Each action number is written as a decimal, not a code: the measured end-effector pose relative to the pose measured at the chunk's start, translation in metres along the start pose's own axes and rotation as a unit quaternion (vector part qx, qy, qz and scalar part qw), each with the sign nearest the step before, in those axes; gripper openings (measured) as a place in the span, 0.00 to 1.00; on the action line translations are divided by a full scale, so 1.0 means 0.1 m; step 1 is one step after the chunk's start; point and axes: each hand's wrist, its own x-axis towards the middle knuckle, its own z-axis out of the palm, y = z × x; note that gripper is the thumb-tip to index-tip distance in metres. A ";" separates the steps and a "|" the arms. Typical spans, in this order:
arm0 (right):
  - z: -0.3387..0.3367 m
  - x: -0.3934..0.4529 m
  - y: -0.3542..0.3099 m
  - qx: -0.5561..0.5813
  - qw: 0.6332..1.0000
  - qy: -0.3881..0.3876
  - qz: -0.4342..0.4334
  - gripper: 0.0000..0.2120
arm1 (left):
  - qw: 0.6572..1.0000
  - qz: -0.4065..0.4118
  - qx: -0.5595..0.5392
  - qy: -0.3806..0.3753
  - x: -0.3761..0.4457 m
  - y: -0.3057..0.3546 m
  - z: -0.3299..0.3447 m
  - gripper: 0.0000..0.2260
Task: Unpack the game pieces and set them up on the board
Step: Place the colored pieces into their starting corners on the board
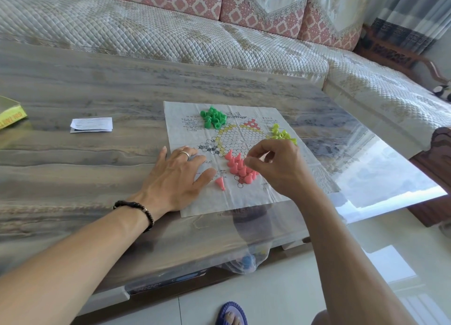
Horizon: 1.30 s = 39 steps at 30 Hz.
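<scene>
Basically, left hand (pixel 179 176) lay flat, fingers straight, pinning the paper board (pixel 234 200) to the worktop (pixel 97 85), while right hand (pixel 275 165), fingers curled, worked over the pink pieces (pixel 238 166), likely pinching one, though I couldn't tell.

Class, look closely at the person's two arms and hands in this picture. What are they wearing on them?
The left hand has a plain silver ring on one finger, and a bracelet of dark beads circles the left wrist. The right hand shows no ring, watch or bracelet. Both forearms are bare, with no sleeves in view.
</scene>
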 end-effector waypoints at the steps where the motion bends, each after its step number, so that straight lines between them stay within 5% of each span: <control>1: 0.00 0.00 0.02 -0.001 1.000 0.002 0.006 0.05 | 1.000 0.000 -0.001 0.000 0.00 0.00 0.00 0.34; 25: 0.17 0.02 -0.09 -0.186 0.976 -0.109 0.005 0.05 | 1.000 -0.001 -0.015 0.004 -0.01 0.02 -0.02 0.33; 31: 0.15 0.03 -0.11 -0.136 0.987 -0.078 -0.020 0.08 | 1.000 0.005 -0.019 0.015 0.00 0.00 0.01 0.20; 39: 0.34 -0.02 -0.29 -0.157 0.975 -0.143 -0.066 0.09 | 1.000 0.008 -0.008 0.016 -0.01 0.00 0.01 0.19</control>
